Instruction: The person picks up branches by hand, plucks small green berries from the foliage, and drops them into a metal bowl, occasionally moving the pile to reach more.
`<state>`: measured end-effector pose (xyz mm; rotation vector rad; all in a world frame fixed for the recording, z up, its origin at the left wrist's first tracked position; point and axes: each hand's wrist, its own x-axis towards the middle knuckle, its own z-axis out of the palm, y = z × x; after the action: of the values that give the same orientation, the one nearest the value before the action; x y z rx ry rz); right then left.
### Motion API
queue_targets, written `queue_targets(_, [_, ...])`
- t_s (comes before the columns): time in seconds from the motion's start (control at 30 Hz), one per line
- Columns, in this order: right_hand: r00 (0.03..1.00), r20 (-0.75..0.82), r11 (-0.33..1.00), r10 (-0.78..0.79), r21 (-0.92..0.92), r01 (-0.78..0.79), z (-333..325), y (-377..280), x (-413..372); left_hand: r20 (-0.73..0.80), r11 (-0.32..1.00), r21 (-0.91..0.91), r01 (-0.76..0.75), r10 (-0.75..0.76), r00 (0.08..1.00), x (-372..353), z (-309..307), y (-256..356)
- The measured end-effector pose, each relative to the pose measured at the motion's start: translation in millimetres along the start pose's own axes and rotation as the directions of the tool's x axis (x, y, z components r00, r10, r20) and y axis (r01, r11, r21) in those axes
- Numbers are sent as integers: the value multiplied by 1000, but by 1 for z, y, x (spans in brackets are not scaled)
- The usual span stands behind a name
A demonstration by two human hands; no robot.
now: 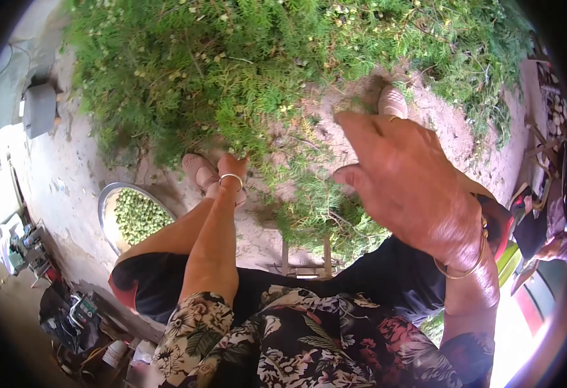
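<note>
My left hand [233, 166], with a silver bangle at its wrist, is low beside my shoe at the edge of a heap of cut evergreen branches [186, 84]. Its fingers are curled closed, and what they hold, if anything, is too small to make out. My right hand [412, 178] is raised close to the camera, its fingers stretched out and the thumb apart, with nothing visible in it. Small pale green cones dot the feathery foliage. Left of my knee, a metal basin [104, 220] contains many picked green cones [140, 218].
Loose sprigs [325, 204] lie on the dusty ground between my feet, in front of a low wooden frame [327, 257]. A grey object [40, 110] stands by the left wall. Clutter [80, 317] fills the lower left; a person's hand [558, 247] shows at the right edge.
</note>
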<state>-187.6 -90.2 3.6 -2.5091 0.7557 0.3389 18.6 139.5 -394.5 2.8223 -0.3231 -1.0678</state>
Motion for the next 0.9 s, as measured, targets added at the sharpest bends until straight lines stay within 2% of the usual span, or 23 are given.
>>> queue_targets(0.03, [999, 51, 1000, 0, 12, -1, -1, 1, 1, 39, 993, -43, 108, -106, 994, 6, 10, -2])
queue_targets(0.07, [999, 50, 1000, 18, 5, -18, -1, 2, 2, 52, 995, -42, 94, -92, 994, 9, 19, -5])
queue_targets(0.13, [999, 35, 1000, -26, 4, 26, 0, 2, 2, 13, 979, -162, 122, -122, 992, 14, 36, -14])
queue_targets(0.2, [999, 23, 999, -48, 6, 48, 0, 5, 3, 6, 993, -102, 53, -53, 999, 14, 36, -10])
queue_targets(0.27, [993, -61, 993, -99, 59, 103, 1, 7, 4, 386, 852, -482, 205, -4, 923, 8, 17, 1])
queue_targets(0.3, [992, -75, 992, -106, 56, 110, 2, 7, 4, 378, 805, -580, 128, 127, 917, -24, -13, 29])
queue_targets(0.33, [991, -80, 992, -104, 69, 110, 2, 8, 5, 362, 802, -586, 113, 134, 922, -40, -32, 47])
queue_targets(0.4, [988, -104, 990, -115, 69, 122, 3, 8, 6, 452, 593, -773, 226, 263, 852, -63, -61, 77])
queue_targets(0.43, [989, -99, 990, -108, 78, 116, 4, 8, 8, 429, 585, -785, 204, 277, 860, -73, -75, 93])
queue_targets(0.5, [985, -121, 989, -121, 70, 130, 3, 7, 9, 406, 415, -882, 226, 421, 811, -93, -104, 122])
queue_targets(0.53, [992, -108, 989, -73, 119, 86, 2, 5, 11, 374, 400, -895, 196, 438, 818, -104, -121, 137])
queue_targets(0.57, [995, -92, 985, -27, 167, 43, 1, 4, 13, 320, 384, -915, 125, 501, 804, -117, -141, 151])
queue_targets(0.6, [992, -120, 986, -47, 151, 65, 3, 4, 16, 265, 363, -930, 54, 562, 784, -130, -161, 163])
queue_targets(0.7, [978, -187, 943, 97, 333, -29, 6, 1, 24, 169, 349, -932, -95, 651, 740, -169, -218, 189])
queue_targets(0.73, [974, -212, 946, 77, 325, -4, 8, -1, 28, 139, 340, -928, -150, 692, 709, -184, -236, 196])
queue_targets(0.8, [912, -389, 754, 131, 637, 164, 11, -4, 36, 75, 339, -905, -256, 721, 689, -212, -266, 203])
queue_targets(0.83, [925, -360, 680, 122, 709, 186, 8, -6, 38, 58, 337, -895, -291, 735, 675, -224, -278, 206])
queue_targets(0.87, [921, -373, 685, 115, 701, 199, 4, -8, 38, 45, 336, -886, -319, 749, 662, -233, -285, 207])
queue_targets(0.9, [950, -299, 441, 94, 867, 230, 1, -9, 39, 46, 346, -865, -363, 775, 630, -237, -290, 207])
